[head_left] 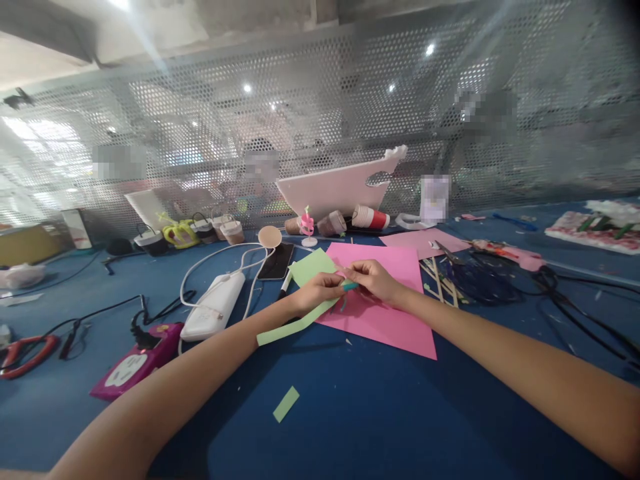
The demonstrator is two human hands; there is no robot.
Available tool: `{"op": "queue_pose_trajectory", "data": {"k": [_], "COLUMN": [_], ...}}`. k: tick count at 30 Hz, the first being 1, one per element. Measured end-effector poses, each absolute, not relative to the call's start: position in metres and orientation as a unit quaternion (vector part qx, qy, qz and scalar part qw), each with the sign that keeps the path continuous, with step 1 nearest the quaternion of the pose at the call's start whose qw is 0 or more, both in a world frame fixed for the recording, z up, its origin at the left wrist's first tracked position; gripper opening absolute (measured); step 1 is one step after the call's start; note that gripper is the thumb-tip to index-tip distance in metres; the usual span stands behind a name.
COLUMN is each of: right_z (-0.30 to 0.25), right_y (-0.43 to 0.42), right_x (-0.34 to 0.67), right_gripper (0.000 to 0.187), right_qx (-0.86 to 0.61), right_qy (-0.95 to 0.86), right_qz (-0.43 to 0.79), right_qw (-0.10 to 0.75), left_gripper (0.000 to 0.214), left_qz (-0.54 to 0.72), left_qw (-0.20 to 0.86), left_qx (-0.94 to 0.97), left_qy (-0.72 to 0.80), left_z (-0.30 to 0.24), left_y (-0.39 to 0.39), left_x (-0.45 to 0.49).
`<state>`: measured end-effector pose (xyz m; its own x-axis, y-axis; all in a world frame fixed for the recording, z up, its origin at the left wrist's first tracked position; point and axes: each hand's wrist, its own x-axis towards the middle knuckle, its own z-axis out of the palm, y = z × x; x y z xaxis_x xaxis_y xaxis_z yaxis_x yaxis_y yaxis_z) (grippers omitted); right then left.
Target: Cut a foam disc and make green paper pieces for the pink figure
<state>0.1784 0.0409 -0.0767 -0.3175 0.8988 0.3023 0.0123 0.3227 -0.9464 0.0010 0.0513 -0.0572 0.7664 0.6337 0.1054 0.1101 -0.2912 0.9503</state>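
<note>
My left hand (318,293) is closed in a pinch over the pink sheet. A long light-green paper strip (295,327) runs out from under its fingers toward my left forearm. A small teal piece (350,285) shows at the fingertips, between the two hands. My right hand (374,283) is also pinched shut, its fingertips meeting those of the left; what lies between them is mostly hidden. Beneath both hands lies a pink paper sheet (400,327). A wider light-green paper (313,268) sits just behind my left hand. Closer to me, a short green paper piece (287,404) lies on the table.
Left of my hands are a white power bank (213,307) with a cable, a phone (276,262) and a purple power strip (137,363). Paper cups (370,217) and a foam board (335,190) stand behind. Scissors (447,252), wooden sticks (440,283) and dark cables lie right.
</note>
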Motion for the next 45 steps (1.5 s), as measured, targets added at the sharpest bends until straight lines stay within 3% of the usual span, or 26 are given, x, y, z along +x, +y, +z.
{"op": "queue_pose_trajectory", "data": {"k": [28, 33, 45], "right_z": [-0.0734, -0.0677, -0.0737], "right_y": [0.0403, 0.0395, 0.0397], "right_x": [0.1801, 0.1781, 0.1815], "right_gripper": [0.046, 0.054, 0.045], "right_qx": [-0.332, -0.318, -0.358], "right_qy": [-0.583, -0.55, -0.598], "right_qz": [0.556, 0.608, 0.527], "right_qw": [0.49, 0.475, 0.486], "left_gripper": [0.022, 0.027, 0.039], "left_qz": [0.237, 0.235, 0.268], "left_qw": [0.572, 0.591, 0.575], "left_qx": [0.743, 0.735, 0.726], "left_qy": [0.253, 0.236, 0.267], "left_z": [-0.0587, -0.059, -0.0648], "left_y": [0.0544, 0.0595, 0.0547], "left_x": [0.0006, -0.0008, 0.0016]}}
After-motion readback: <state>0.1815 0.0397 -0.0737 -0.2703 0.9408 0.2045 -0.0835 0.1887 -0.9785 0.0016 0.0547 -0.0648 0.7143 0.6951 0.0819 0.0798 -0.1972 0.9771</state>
